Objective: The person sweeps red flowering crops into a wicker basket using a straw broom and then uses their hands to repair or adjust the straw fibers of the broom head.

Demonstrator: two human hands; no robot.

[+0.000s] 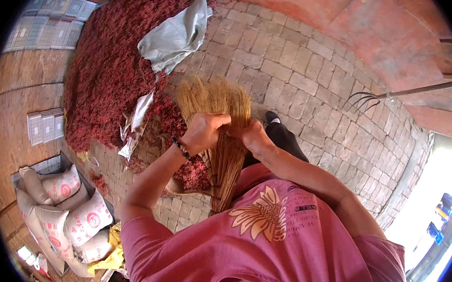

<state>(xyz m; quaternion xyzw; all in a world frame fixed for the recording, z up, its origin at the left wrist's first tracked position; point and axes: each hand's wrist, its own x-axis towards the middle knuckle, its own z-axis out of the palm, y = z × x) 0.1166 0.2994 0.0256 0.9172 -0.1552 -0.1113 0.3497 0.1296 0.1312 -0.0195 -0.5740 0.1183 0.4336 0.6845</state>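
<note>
A straw broom (228,159) stands in front of my body, its spread bristles pointing away from me and its narrower bound end against my shirt. My left hand (205,131) is closed on the left side of the bristles, a dark beaded bracelet on its wrist. Close beside it, my right hand (251,136) is also closed, gripping the bristles from the right. The two hands nearly meet across the front of the broom. Whether a thin strand lies between the fingers is too small to tell.
A big heap of dark red dried plant material (116,65) covers the left floor. A pale sack (175,35) lies on its edge. Filled printed sacks (69,214) are stacked lower left. A long-handled fork (423,89) leans at the right, over the brick floor (313,94).
</note>
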